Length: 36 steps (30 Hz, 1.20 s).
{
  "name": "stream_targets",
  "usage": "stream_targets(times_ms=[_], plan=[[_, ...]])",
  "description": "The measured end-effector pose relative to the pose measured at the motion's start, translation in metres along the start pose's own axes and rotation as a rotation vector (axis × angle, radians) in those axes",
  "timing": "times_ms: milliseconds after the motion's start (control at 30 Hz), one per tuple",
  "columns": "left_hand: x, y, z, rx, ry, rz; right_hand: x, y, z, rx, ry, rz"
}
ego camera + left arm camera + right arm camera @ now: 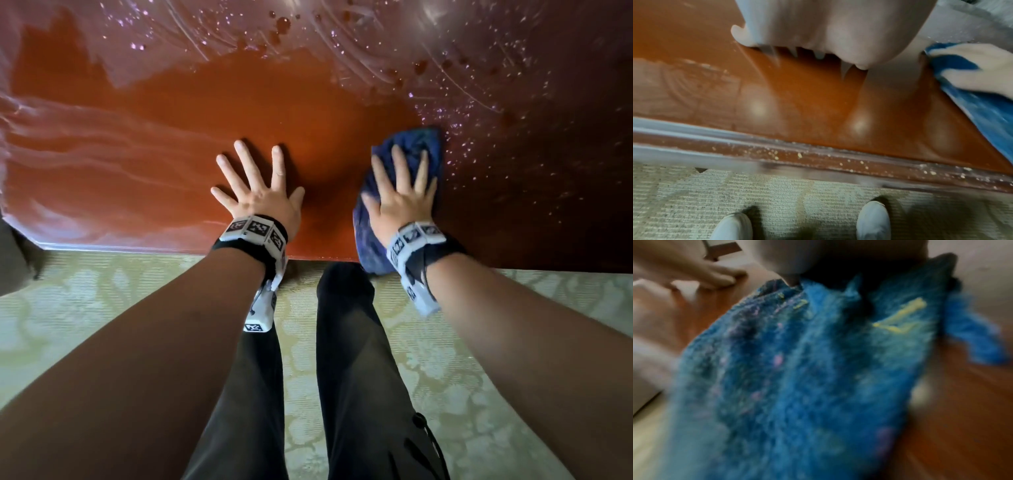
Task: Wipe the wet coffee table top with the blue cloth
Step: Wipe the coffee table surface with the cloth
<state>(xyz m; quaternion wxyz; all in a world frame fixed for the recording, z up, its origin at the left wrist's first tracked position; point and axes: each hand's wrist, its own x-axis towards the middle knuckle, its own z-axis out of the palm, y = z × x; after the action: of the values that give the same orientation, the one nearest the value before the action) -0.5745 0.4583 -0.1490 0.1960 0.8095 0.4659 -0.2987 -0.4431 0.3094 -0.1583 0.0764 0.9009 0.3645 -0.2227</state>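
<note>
Your right hand pressing flat, fingers straight, on the blue cloth at centre right of the frame, near the counter edge, your left hand resting spread and empty beside it, droplets lying upper right.

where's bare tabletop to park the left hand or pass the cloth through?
Bare tabletop lies between the left hand and the blue cloth, and left of that hand. The near right edge is crowded: the right hand presses the cloth there. Droplets cover the far right.
</note>
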Motion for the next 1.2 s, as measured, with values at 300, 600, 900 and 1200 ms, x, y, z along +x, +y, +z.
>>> stream_targets(times_ms=[300, 600, 900, 1200], plan=[[-0.004, -0.004, 0.0, 0.028, -0.006, 0.04, 0.002, -0.07, 0.005, 0.013, 0.043, -0.076], [-0.003, -0.002, 0.001, 0.047, -0.015, 0.031, -0.03, 0.027, 0.013, -0.012, -0.009, 0.024], [-0.003, 0.003, 0.001, 0.031, -0.007, -0.004, 0.008, -0.042, 0.002, 0.08, 0.034, 0.013], [0.0, 0.02, 0.002, -0.024, -0.014, -0.094, -0.042, 0.054, 0.017, 0.016, -0.017, -0.032]])
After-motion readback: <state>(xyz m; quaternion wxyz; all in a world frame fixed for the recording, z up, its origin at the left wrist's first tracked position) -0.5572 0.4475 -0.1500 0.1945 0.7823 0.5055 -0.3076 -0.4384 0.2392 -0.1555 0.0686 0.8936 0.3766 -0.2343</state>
